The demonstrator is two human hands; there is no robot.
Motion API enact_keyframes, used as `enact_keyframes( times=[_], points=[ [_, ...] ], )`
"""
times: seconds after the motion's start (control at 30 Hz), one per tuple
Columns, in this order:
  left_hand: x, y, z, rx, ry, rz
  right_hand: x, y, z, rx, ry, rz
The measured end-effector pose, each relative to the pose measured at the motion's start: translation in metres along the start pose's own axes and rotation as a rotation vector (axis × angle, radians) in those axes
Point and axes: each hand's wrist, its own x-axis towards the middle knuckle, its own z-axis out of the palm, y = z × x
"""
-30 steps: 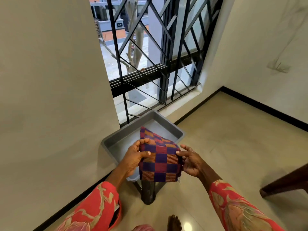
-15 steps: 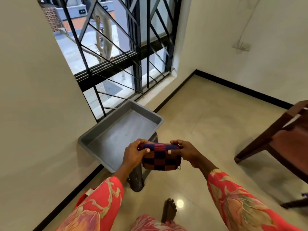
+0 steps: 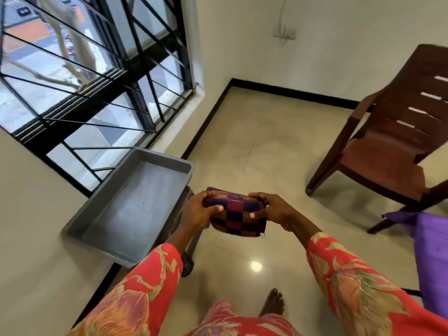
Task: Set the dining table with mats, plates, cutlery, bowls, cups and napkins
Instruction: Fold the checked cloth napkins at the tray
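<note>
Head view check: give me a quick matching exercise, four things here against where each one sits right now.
Things:
1. checked cloth
2. grey tray
3. brown chair
4. purple fabric

Places:
A. at the right edge, nearer than the chair
B. below the barred window, by the wall
C. held folded between left hand and right hand
D. on the floor at right, near the far wall

Pairs: 1-C, 2-B, 3-D, 4-A

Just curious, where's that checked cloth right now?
The checked cloth is mid-frame, folded and held by both hands, just right of the grey tray.
</note>
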Motion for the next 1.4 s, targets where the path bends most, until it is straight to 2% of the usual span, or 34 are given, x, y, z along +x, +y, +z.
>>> enact_keyframes(
  times=[0.2,0.33,0.43,0.57,0.7,0.87,1.03,1.27,1.4],
  points=[
    [0.032,0.018,0.042,0.127,-0.134,0.018,0.001,0.020,-0.055,-0.147,-0.032,-0.026],
    [0.057,0.042,0.080,0.307,-0.228,0.093,0.007,0.037,-0.100,-0.457,0.068,-0.020],
    [0.082,0.060,0.105,0.393,-0.282,0.124,0.008,0.048,-0.136,-0.473,0.113,-0.034],
    [0.100,0.095,0.142,0.013,-0.300,-0.075,0.002,0.056,-0.182,-0.151,0.120,0.023],
    [0.115,0.131,0.191,-0.195,-0.264,-0.188,-0.008,0.062,-0.222,0.194,0.219,0.030],
    [0.129,0.167,0.245,-0.450,-0.458,-0.285,-0.018,0.074,-0.268,0.503,0.445,0.026],
    [0.144,0.196,0.299,-0.497,-0.519,-0.298,-0.028,0.091,-0.313,0.616,0.592,0.049],
    [0.185,0.234,0.359,-0.550,-0.605,-0.307,-0.046,0.122,-0.367,0.854,0.570,0.097],
    [0.213,0.259,0.392,-0.518,-0.704,-0.307,-0.043,0.130,-0.397,0.939,0.625,0.081]
  ],
)
